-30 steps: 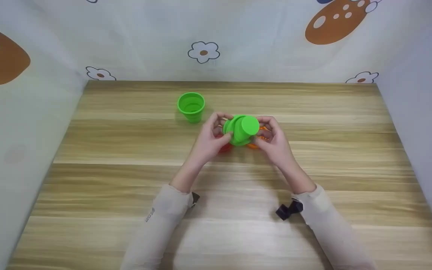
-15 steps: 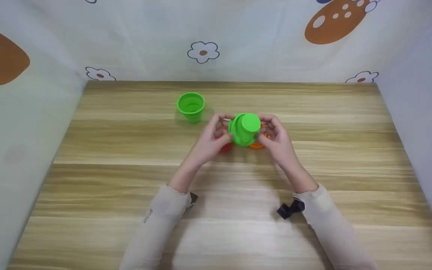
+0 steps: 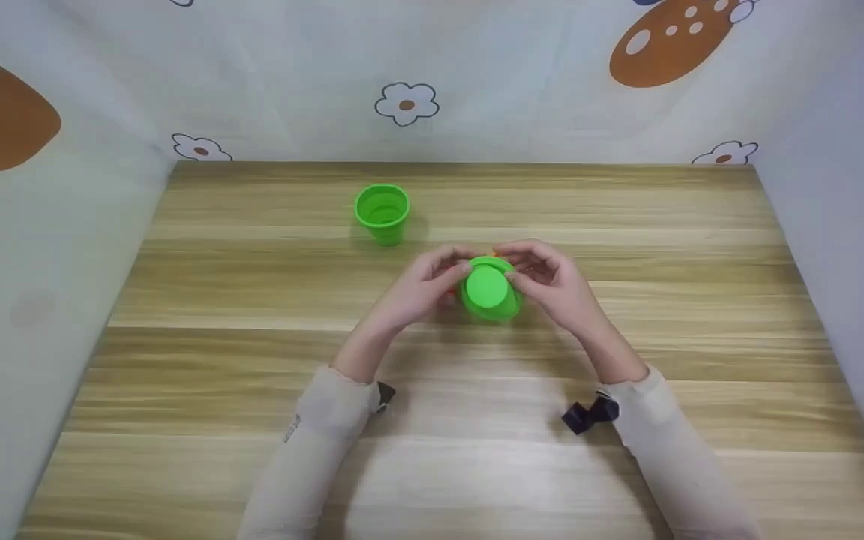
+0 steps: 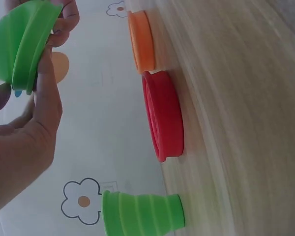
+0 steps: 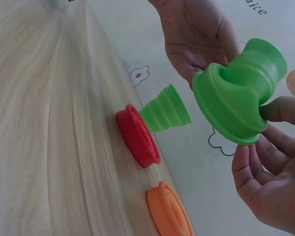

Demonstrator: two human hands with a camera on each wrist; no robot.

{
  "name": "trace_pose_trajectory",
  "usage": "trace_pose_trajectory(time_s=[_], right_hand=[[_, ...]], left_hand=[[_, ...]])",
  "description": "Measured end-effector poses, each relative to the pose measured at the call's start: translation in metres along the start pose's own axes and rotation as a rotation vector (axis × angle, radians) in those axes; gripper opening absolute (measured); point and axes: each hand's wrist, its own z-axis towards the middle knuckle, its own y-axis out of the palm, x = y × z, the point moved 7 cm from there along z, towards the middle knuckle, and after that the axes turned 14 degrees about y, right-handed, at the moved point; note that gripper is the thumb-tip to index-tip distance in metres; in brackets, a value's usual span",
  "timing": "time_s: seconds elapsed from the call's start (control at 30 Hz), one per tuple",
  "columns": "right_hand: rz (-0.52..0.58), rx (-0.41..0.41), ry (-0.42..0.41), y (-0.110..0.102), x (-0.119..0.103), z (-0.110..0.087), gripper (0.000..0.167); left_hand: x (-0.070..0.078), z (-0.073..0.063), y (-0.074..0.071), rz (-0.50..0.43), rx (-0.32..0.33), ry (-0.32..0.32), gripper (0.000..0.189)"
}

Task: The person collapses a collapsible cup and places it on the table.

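A green collapsible cup (image 3: 487, 288) is held in the air with its base toward the head camera. In the right wrist view, its wall is folded in on one side near the rim. My left hand (image 3: 421, 289) pinches its left edge between thumb and fingers. On the opposite edge, the thumb and fingers of my right hand (image 3: 558, 289) grip it. Below the hands, a red collapsed cup (image 4: 166, 115) and an orange collapsed cup (image 4: 141, 42) lie on the table, mostly hidden in the head view.
A second green cup (image 3: 383, 214), extended and upright, stands behind and left of my hands. The wood-grain table (image 3: 252, 300) is bordered by a patterned white sheet (image 3: 507, 90) at the back and sides. Small black devices (image 3: 589, 414) sit at both wrists.
Both hands have brought the green cup lower in the head view, toward me. Its base now faces the head camera more squarely and its folded body looks shorter.
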Motion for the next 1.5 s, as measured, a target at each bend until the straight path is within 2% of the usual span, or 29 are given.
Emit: trace_pose_trajectory(time_s=[0.2,0.27,0.33,0.47,0.57,0.73,0.97,1.17,1.37,1.5], right_hand=[[0.143,-0.167,0.060,0.003,0.006,-0.002,0.049],[0.197,-0.232,0.047,0.005,0.005,-0.002,0.053],[0.267,-0.291,0.023,0.006,0.004,-0.002,0.056],[0.359,-0.342,-0.006,0.008,0.003,-0.002,0.057],[0.339,-0.295,0.004,0.007,0.004,-0.001,0.056],[0.242,-0.155,0.021,0.004,0.005,0.002,0.053],[0.103,0.011,0.005,0.000,0.002,0.004,0.047],[0.006,0.115,-0.032,-0.001,-0.002,0.001,0.041],[-0.096,0.136,-0.058,0.003,-0.009,-0.002,0.039],[-0.065,0.089,-0.056,0.003,-0.007,-0.001,0.041]], left_hand=[[0.002,-0.001,-0.007,-0.102,0.077,0.035,0.032],[0.003,-0.001,-0.008,-0.116,0.093,0.052,0.032],[0.003,-0.001,-0.008,-0.142,0.106,0.039,0.032],[0.001,-0.001,-0.008,-0.169,0.124,0.023,0.033],[0.001,-0.002,-0.007,-0.177,0.129,0.012,0.033],[0.000,-0.002,-0.005,-0.186,0.125,0.004,0.032],[0.000,-0.003,-0.003,-0.187,0.127,-0.010,0.028],[-0.001,-0.004,-0.001,-0.157,0.092,-0.007,0.026],[0.000,-0.003,0.002,-0.075,0.023,0.004,0.028],[0.000,-0.003,0.001,-0.095,0.040,0.000,0.028]])
